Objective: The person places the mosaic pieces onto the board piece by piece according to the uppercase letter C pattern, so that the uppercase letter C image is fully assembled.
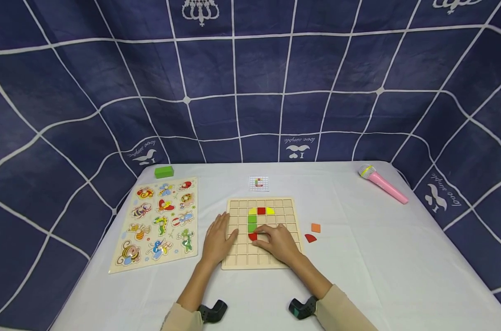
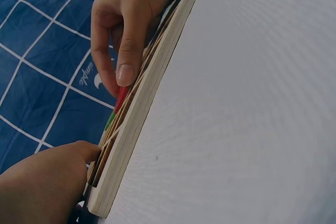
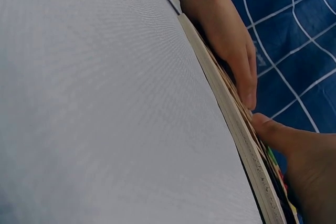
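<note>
A square wooden grid board (image 1: 244,261) lies in front of me. My left hand (image 1: 216,241) rests on its left edge with straight fingers. My right hand (image 1: 280,243) is over the middle of the board, thumb and forefinger pinching a red quarter-round piece (image 1: 252,236); in the left wrist view the red piece (image 2: 121,97) shows under the fingertips. Directly above it on the grid are two green squares (image 1: 252,223). The top row has a red square (image 1: 261,211) between yellow quarter-round pieces (image 1: 270,211).
Right of the board lie an orange square (image 1: 315,227) and another red quarter-round piece (image 1: 310,238). Behind it is a small pattern card (image 1: 259,184). An insect puzzle board (image 1: 151,248) and green block (image 1: 164,172) lie left, a pink toy microphone (image 1: 384,185) far right.
</note>
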Tool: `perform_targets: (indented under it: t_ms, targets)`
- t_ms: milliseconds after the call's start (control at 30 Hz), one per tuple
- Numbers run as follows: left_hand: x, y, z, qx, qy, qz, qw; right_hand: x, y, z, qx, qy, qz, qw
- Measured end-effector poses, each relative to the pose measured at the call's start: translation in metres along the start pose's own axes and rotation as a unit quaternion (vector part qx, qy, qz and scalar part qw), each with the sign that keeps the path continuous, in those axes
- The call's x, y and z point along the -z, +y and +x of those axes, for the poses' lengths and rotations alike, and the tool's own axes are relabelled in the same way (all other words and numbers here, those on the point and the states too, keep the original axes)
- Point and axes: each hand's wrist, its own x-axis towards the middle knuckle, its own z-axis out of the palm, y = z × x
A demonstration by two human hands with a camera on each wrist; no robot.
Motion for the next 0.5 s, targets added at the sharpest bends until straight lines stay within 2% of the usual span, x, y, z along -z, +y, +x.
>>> perform_targets:
  t_ms: [200, 500]
  targets:
    - [0.001, 0.001, 0.0, 0.001, 0.0, 0.0, 1.0, 0.002, -0.001, 0.0, 0.001, 0.008, -0.003, 1.0]
    - [0.0, 0.001, -0.001, 0.001, 0.004, -0.003, 1.0, 0.02, 0.004, -0.006, -0.046, 0.02, 0.033, 0.9982]
